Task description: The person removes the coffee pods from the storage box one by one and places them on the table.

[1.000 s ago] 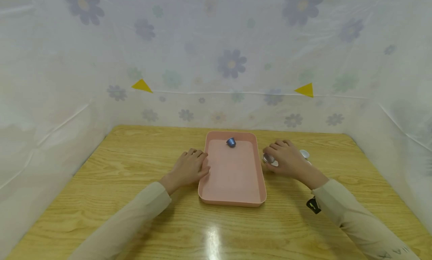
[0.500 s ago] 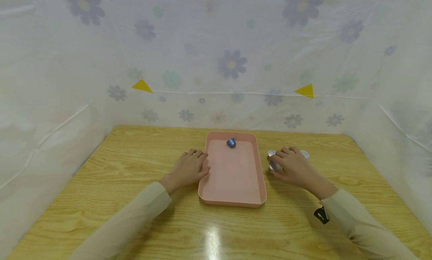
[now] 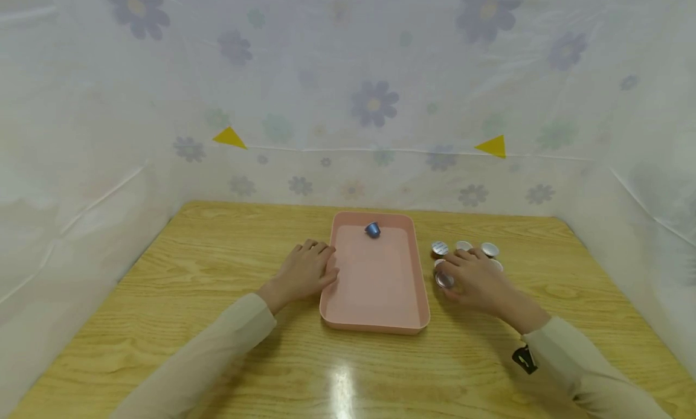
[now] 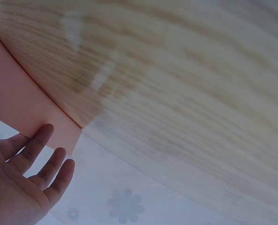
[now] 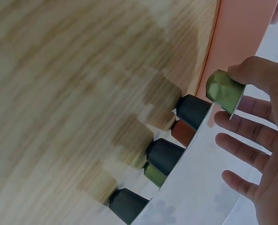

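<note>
My right hand [image 3: 481, 283] pinches a green coffee capsule [image 5: 224, 91] between thumb and index finger, its other fingers spread. In the head view only that capsule's silver lid shows, above the table just right of the tray. At the left side of the pink tray [image 3: 375, 286], my left hand [image 3: 301, 268] holds the rim, with the thumb over the inner side and a fingertip against the outer wall [image 4: 17, 89]. A blue capsule [image 3: 373, 229] lies tipped on its side at the tray's far end.
Several capsules stand lid up on the wooden table [image 3: 217, 250] behind and under my right hand, among them a silver-lidded one [image 3: 440, 249], a black one [image 5: 193, 111] and a reddish-brown one [image 5: 183, 132]. A flowered curtain [image 3: 348, 93] encloses the far side.
My right hand has drawn back toward me and slightly right, the capsule lid showing at its fingertips throughout. More capsules behind it have come into view. My left hand and the tray stay put.
</note>
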Tool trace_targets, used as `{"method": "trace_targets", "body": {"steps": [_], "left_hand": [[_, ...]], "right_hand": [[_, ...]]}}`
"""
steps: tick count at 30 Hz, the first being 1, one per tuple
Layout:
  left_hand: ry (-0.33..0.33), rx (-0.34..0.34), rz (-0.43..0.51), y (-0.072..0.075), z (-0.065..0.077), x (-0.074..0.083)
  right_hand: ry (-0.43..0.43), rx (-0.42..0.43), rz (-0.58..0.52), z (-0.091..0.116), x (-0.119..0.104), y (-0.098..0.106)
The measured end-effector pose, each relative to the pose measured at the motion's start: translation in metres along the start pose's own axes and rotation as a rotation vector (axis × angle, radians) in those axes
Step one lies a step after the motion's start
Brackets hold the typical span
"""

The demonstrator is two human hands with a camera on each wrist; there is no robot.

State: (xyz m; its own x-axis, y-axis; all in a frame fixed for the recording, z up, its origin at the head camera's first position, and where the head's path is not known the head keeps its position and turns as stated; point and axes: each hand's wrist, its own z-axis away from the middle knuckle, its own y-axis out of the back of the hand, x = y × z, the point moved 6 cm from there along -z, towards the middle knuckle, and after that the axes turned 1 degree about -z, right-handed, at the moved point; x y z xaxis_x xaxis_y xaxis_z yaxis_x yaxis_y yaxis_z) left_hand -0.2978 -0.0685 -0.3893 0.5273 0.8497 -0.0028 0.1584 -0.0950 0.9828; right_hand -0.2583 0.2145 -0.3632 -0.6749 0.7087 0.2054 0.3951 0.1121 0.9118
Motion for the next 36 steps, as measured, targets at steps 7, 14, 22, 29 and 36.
{"method": "trace_targets", "body": {"steps": [7,14,22,29,36], "left_hand": [[0.004,-0.012,-0.021,0.0,0.0,0.0],[0.003,-0.013,-0.021,0.0,-0.001,0.0],[-0.005,0.006,-0.018,0.001,0.0,0.0],[-0.003,0.002,-0.027,0.001,0.0,0.0],[-0.002,-0.004,-0.021,0.0,0.0,0.0]], "right_hand": [[0.011,0.015,-0.033,0.007,-0.003,-0.003],[0.023,0.04,-0.03,0.011,-0.004,-0.006],[0.021,0.026,-0.026,0.011,-0.005,-0.008],[0.005,-0.002,-0.025,0.012,-0.005,-0.009],[0.014,0.025,-0.03,0.012,-0.005,-0.008]]}}
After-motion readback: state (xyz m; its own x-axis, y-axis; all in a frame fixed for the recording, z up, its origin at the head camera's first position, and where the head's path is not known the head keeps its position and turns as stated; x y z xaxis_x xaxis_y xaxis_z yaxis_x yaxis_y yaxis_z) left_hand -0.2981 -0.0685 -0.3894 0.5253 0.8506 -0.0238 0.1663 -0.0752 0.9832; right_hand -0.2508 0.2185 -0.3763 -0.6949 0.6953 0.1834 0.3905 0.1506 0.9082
